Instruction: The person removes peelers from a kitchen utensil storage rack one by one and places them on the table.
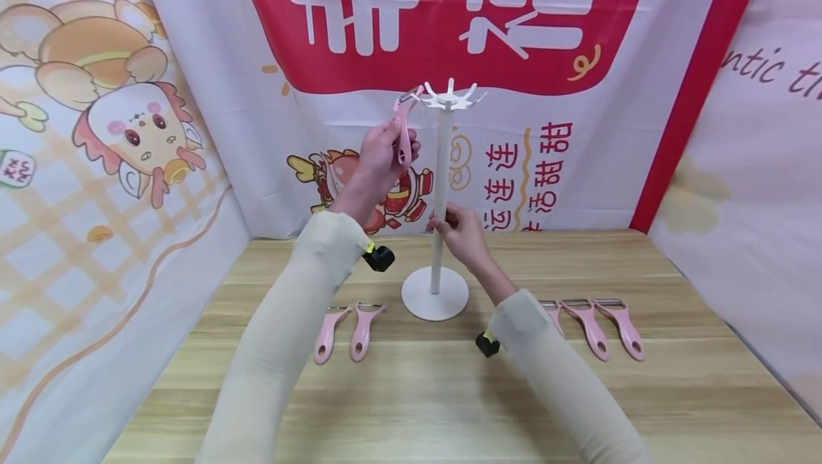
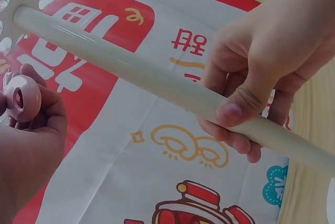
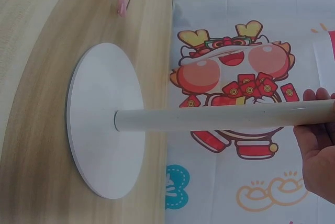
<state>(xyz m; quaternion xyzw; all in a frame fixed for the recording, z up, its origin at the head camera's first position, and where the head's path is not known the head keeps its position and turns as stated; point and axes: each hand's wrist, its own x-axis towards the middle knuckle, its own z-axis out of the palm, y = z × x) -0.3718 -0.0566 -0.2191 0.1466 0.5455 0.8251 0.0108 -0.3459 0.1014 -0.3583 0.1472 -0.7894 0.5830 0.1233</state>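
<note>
Pink plastic peeler [image 1: 404, 128], gripped in the curled fingers of the left hand [image 1: 380, 157], hangs just beside the hooks atop the tall white pole stand [image 1: 440, 185], at their 9 o'clock. Right hand [image 1: 464, 233] fingers wrap the pole mid-height. If the peeler's loop misses a prong, it could slip and drop to the wooden table [image 1: 674, 392], or a sideways push could tilt the stand.

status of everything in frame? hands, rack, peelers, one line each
left hand: raised, grips a pink peeler
held peeler: upright, head at a top hook of the rack
right hand: grips the rack pole
rack: upright, round base flat on the table
two peelers: lying flat, left of the base
three peelers: lying flat, right of the base, one partly hidden by the sleeve
table: wooden, bears rack and peelers
</note>
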